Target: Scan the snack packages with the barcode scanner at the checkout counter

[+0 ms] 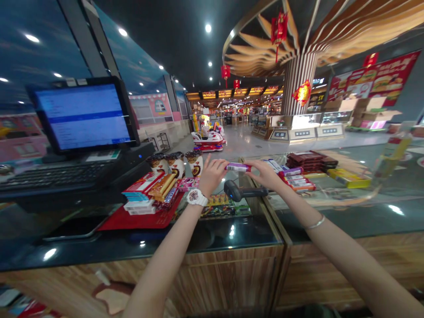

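A small purple stick-shaped pack (237,167) is held level above the counter between both hands. My left hand (213,175), with a white watch at the wrist, has its fingers at the left end of the pack. The right end is pinched by my right hand (264,173). Just below them a black handheld scanner (245,191) lies on the counter. Similar purple and red packs (298,179) lie to the right, in front of dark brown packets (311,161). Boxes and snack packs (149,192) are stacked on a red sheet (132,221) to the left.
A monitor (84,117) and a black keyboard (53,174) stand at the left. Several patterned cups (176,164) are behind the snack stack. A yellow box (349,177) and a bottle (392,152) are at the right. A dark tablet-like slab (77,227) lies near the front edge.
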A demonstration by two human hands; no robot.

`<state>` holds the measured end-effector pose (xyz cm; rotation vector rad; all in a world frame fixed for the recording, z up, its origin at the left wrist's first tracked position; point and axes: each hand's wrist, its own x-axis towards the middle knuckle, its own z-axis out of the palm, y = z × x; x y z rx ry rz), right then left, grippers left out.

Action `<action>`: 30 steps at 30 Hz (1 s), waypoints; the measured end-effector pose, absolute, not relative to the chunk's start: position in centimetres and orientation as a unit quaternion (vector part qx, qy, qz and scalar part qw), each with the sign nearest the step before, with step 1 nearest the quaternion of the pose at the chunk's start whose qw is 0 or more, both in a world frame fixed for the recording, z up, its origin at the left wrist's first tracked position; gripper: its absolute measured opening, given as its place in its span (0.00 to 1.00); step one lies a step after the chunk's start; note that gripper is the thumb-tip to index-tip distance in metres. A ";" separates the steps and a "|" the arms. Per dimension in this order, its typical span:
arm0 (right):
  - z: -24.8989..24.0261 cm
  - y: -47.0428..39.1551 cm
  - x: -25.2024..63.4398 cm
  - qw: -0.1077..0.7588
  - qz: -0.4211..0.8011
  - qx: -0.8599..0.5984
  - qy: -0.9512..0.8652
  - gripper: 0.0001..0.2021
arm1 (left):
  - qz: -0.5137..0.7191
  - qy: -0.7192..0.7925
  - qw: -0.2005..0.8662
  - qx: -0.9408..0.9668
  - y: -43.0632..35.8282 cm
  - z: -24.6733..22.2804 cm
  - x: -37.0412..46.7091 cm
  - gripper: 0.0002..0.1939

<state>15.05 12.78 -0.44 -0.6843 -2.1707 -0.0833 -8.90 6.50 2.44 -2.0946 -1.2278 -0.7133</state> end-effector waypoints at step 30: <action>-1.3 12.1 14.1 0.424 -0.108 -0.314 -0.842 0.20 | -0.325 -0.484 0.261 -0.769 7.0 0.2 -9.2 0.14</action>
